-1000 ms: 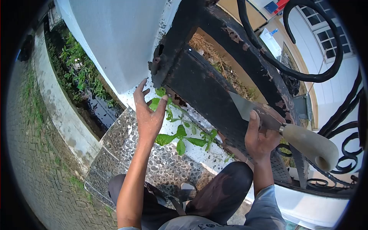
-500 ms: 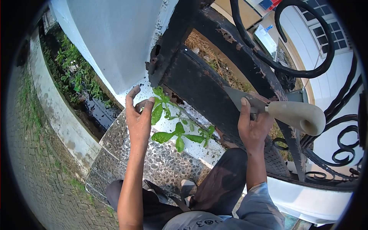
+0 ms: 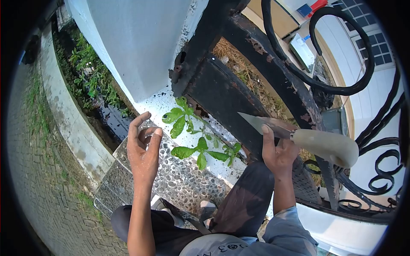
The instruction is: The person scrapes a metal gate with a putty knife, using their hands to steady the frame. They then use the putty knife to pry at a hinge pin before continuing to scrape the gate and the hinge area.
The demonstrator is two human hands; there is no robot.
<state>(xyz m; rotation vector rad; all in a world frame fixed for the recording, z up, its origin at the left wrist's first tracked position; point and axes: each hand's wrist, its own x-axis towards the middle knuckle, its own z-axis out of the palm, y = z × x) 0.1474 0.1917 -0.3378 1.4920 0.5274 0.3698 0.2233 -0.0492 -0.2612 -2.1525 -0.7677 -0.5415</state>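
My left hand (image 3: 143,155) hangs just left of a leafy green weed (image 3: 179,121). Its fingers are curved and apart, with nothing between them. The weed stands in the white-painted strip at the foot of the gate, and its lower leaves spread toward my knees. In my right hand (image 3: 279,155) is a trowel (image 3: 326,145), gripped near where blade and handle meet, with my thumb against the blade. The pointed metal blade faces left, in front of the black gate panel, and the thick pale handle sticks out to the right.
A rusty black metal gate (image 3: 226,89) with curled bars rises ahead, beside a white pillar (image 3: 136,47). Pebbled paving (image 3: 175,179) lies under my feet. On the left runs a ditch (image 3: 106,117) with plants and dark water, bordered by a concrete kerb (image 3: 72,132).
My left hand has drawn away from the weed's leaves, leftward and slightly toward me, with its fingers spread a bit wider. The trowel has tilted a little in my right hand.
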